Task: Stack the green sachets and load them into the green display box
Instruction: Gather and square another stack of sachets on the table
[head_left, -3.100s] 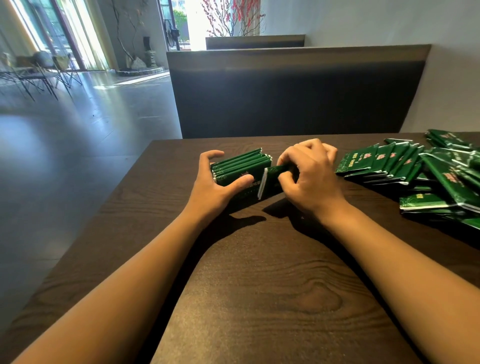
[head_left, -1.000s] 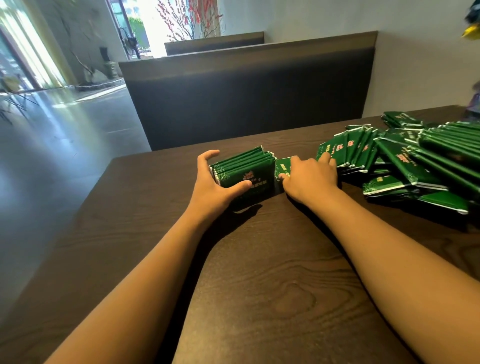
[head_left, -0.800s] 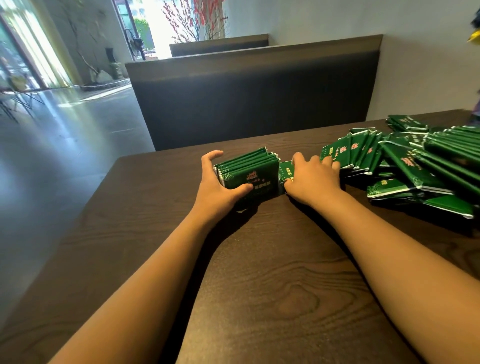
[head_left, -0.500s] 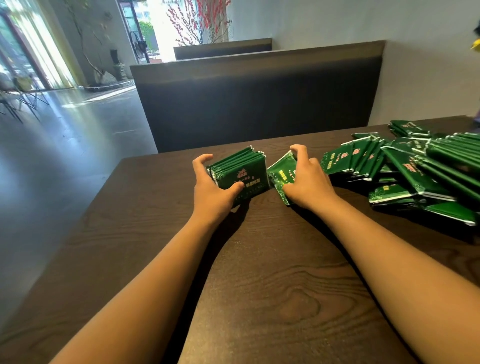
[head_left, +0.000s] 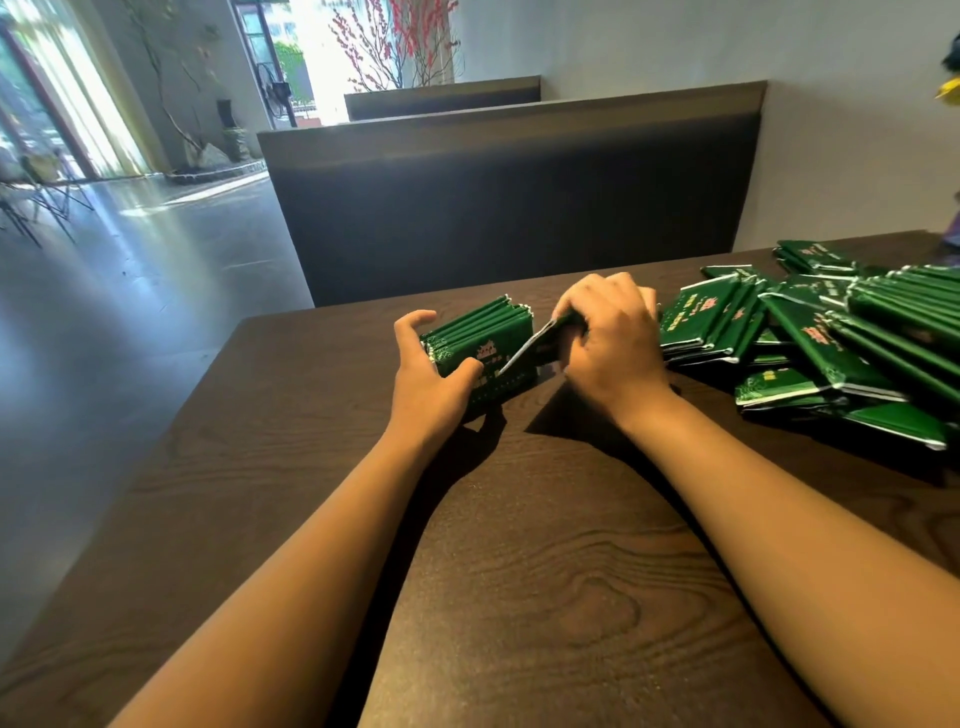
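Your left hand (head_left: 426, 376) is gripping the upright stack of green sachets (head_left: 480, 345), thumb in front, fingers behind. Your right hand (head_left: 610, 343) is pinching one sachet (head_left: 530, 348) that it has just lifted off the table (head_left: 519, 571) and is tilting against the stack's right face: one more joining. Loose sachets (head_left: 810, 332) are lying beyond your right hand. No display box is showing. Bare tabletop is lying toward you; the far edge is near.

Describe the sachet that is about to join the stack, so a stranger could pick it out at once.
On the dark wooden table, look between the two hands, left of the loose sachet pile. The right hand grips a single sachet tilted against the stack that the left hand holds. It alone shows a pale, silvery edge.
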